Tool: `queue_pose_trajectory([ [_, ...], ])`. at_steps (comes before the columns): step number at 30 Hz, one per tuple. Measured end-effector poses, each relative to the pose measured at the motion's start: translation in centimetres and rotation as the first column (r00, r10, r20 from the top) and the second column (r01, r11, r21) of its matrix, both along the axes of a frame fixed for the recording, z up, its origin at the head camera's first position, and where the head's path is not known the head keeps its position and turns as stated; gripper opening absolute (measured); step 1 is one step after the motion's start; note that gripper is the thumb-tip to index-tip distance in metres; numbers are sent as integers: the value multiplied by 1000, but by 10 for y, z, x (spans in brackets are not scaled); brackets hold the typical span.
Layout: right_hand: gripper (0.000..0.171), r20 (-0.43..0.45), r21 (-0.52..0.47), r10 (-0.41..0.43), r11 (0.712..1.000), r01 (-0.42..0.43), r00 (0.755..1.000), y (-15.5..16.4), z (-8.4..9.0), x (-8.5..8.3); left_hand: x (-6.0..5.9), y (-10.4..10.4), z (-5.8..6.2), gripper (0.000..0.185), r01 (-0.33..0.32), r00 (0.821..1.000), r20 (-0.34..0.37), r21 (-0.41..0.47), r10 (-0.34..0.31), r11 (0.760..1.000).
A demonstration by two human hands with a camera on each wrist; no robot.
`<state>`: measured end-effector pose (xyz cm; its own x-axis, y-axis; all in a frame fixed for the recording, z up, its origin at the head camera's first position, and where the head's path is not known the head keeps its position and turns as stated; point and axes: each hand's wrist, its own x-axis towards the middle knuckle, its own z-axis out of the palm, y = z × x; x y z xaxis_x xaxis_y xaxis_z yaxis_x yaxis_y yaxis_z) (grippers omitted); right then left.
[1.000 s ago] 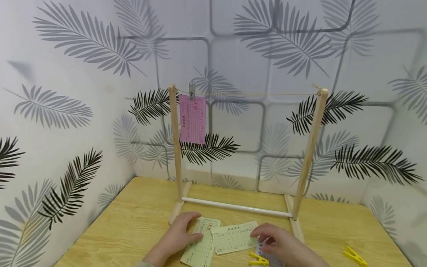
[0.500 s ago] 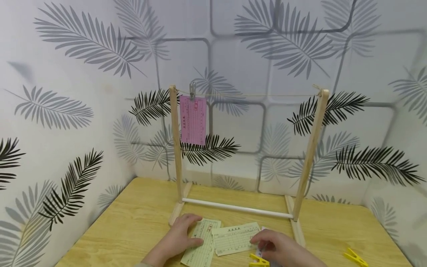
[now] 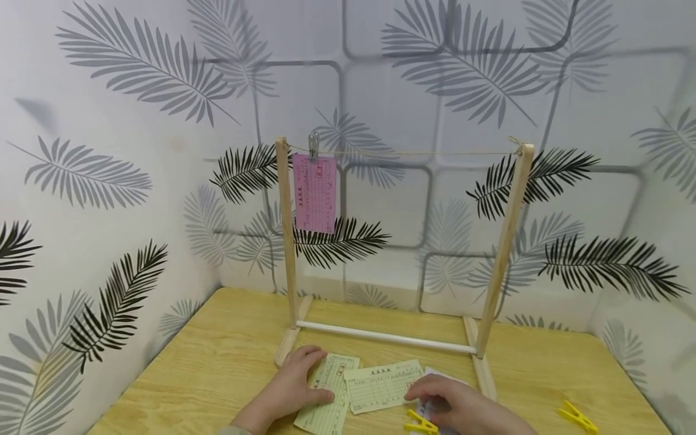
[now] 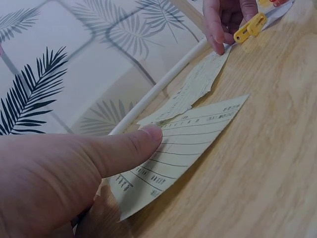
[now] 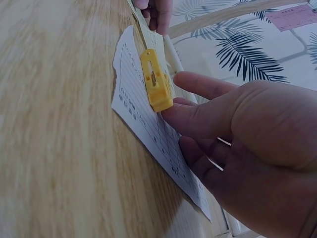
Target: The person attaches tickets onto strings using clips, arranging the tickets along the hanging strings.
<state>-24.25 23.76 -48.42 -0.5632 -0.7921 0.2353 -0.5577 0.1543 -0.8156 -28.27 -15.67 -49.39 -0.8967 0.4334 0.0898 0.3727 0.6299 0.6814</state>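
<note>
The right hand's fingers (image 5: 173, 115) are touching the near end of a small yellow plastic clothespin (image 5: 155, 79), loosely curled rather than pinching it yet, and they're sitting on a white printed paper slip (image 5: 148, 126) lying flat on the light wooden desk (image 3: 217, 362). Compared with a second ago the right hand (image 3: 462, 406) is sliding slightly toward the person and settling over that peg, so it looks like it's lining up a grab, not lifting anything. The left hand (image 3: 293, 383) is barely moving, fingers flat and pressed onto a pale green ruled paper slip (image 4: 183, 144), pinning it in place.

Counting outward: two pale green slips (the second one (image 3: 382, 386) is lying between the hands), one white slip, one pink slip (image 3: 314, 193) hanging from a grey clip (image 3: 313, 146) on the string of the wooden rack (image 3: 508, 241). Two yellow pegs, the other (image 3: 576, 417) lying well off to the right.
</note>
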Motion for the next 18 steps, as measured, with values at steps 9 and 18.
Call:
queue_pose_trajectory([
  [9,42,-140,56,44,998,-36,989,3,-2,-4,3,-2,-2,79,34,999,-18,-37,-35,999],
  [18,34,-30,73,30,997,-28,999,5,-1,0,0,-8,-4,70,63,997,-39,-33,-65,997],
])
